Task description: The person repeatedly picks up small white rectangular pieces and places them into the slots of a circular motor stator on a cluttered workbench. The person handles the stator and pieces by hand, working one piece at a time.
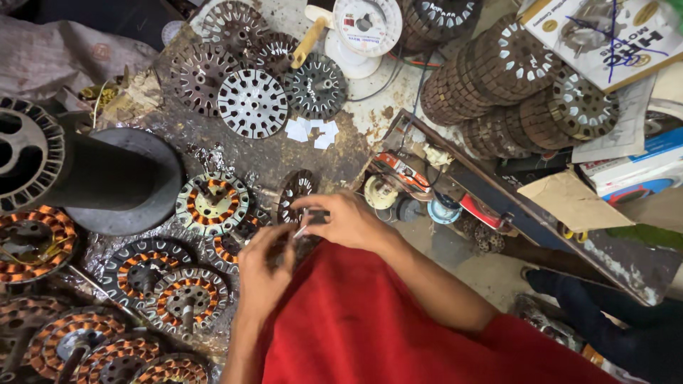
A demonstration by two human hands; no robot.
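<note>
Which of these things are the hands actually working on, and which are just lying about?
In hand:
- left hand and right hand meet over a slotted metal disc
- right hand pinches a small dark piece

Lying about:
- copper-wound discs
- bare discs
- stacked discs
- white wire spool
- white paper slips
- cardboard box

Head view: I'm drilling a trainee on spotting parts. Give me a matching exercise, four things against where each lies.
Things:
1. white wire spool
2. small white paper pieces
3. copper-wound stators
4. stacked bare stator cores

Places:
A. upper right, beside a printed box
B. top centre
C. lower left
D. centre, below a flat silver disc

Pairs: 1-B, 2-D, 3-C, 4-A
</note>
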